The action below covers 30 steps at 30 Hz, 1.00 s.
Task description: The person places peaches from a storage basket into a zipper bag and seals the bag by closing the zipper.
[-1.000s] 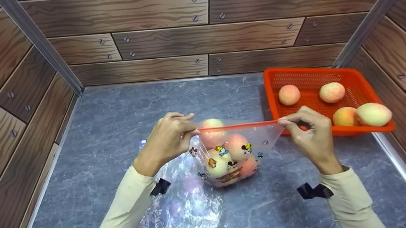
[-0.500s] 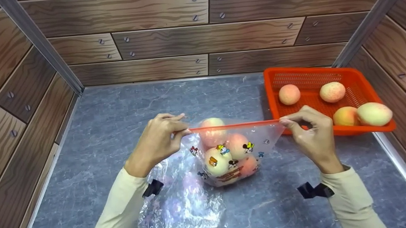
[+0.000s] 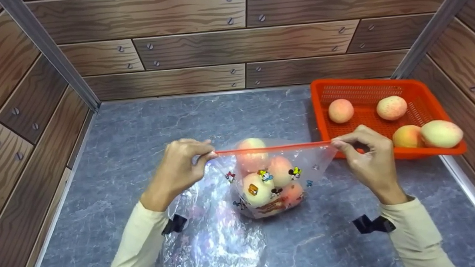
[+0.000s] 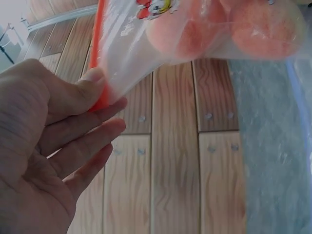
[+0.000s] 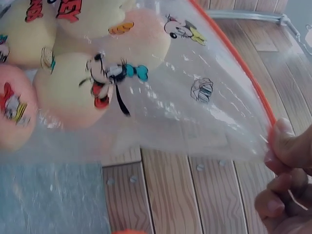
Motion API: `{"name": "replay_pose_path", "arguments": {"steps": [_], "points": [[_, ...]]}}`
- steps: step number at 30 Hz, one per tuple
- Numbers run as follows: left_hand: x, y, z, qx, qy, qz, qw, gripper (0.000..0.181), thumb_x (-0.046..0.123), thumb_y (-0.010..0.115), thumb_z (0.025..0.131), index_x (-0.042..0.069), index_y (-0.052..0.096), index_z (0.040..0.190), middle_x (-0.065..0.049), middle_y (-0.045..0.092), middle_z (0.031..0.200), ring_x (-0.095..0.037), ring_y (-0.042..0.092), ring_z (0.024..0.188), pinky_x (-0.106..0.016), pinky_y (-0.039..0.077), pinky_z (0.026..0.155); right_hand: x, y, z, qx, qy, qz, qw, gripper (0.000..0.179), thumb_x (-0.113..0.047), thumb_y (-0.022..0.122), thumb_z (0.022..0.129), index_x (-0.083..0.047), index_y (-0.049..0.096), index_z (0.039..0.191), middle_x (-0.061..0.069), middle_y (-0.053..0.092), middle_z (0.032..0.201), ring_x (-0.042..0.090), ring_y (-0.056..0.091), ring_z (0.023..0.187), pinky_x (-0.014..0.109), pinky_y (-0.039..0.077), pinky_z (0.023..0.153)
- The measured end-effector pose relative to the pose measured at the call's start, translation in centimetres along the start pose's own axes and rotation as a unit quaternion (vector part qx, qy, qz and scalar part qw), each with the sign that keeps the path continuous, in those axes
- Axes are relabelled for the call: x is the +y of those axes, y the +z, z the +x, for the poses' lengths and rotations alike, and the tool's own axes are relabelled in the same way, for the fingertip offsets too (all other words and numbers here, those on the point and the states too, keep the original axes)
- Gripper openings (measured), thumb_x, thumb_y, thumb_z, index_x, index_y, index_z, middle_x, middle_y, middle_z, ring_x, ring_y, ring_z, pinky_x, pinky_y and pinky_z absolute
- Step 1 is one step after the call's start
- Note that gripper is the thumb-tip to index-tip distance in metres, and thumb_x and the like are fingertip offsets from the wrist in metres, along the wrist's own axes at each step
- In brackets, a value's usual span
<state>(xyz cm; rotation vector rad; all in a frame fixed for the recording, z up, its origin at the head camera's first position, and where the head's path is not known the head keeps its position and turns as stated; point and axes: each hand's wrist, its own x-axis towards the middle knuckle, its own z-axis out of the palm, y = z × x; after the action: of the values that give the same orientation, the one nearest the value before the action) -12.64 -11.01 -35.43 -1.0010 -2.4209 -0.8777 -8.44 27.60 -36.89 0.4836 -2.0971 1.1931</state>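
grip at both ends is a pinch on plastic: the left hand (image 3: 179, 168) and the right hand (image 3: 368, 156) each nip one end of the red strip (image 3: 274, 148) along the mouth of a printed clear bag (image 3: 309, 160). from the left wrist i see that hand's other fingers held loosely off the film; on the right wrist feed they curl more. the bag is between the hands, just below the centre of my head view, its mouth drawn nearly level from left to right. i judge that line matters most, since any pull runs along it. the bagged peaches (image 3: 258, 188) sit mostly below the strip, a little nearer the left hand, one also showing above it. whether the mouth is sealed i cannot tell. farther out, a flat shiny packet (image 3: 222, 246) lies on the table (image 3: 160, 120) at lower centre, and at the right of the frame the red-orange basket (image 3: 359, 81) carries four loose peaches (image 3: 341, 111), two crowding its near right corner.
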Motion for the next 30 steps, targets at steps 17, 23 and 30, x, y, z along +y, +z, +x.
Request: {"name": "replay_pose_path", "arguments": {"steps": [17,23,30], "points": [[0.6,2.0,0.1,0.097,0.090,-0.021,0.9909,0.021,-0.017,0.073,0.079,0.003,0.073,0.086,-0.008,0.076,0.085,-0.023,0.074,0.077,-0.032,0.063,0.072,-4.5,-0.1,4.8,-0.184,-0.092,-0.136,0.9690,0.033,-0.003,0.085,0.080,-0.003,0.074,0.111,0.009,0.072,0.107,0.024,0.054,0.094,0.030,0.040,0.084],[0.6,2.0,0.2,0.105,0.089,-0.023,0.9901,0.022,-0.017,0.073,0.078,0.003,0.074,0.088,-0.008,0.077,0.087,-0.023,0.074,0.078,-0.032,0.063,0.073,-4.8,4.0,5.6,-0.302,-0.069,-0.150,0.9388,0.038,-0.018,0.084,0.084,-0.004,0.073,0.117,0.010,0.072,0.110,0.023,0.062,0.101,0.037,0.055,0.089],[0.3,1.7,-0.1,0.107,0.082,-0.019,0.9907,0.019,-0.012,0.075,0.081,0.005,0.076,0.088,-0.006,0.077,0.086,-0.020,0.074,0.076,-0.030,0.062,0.074,-3.3,6.6,4.6,-0.332,-0.100,-0.181,0.9205,0.005,-0.008,0.081,0.085,-0.008,0.079,0.090,0.001,0.068,0.081,0.018,0.065,0.072,0.035,0.057,0.062]]}}
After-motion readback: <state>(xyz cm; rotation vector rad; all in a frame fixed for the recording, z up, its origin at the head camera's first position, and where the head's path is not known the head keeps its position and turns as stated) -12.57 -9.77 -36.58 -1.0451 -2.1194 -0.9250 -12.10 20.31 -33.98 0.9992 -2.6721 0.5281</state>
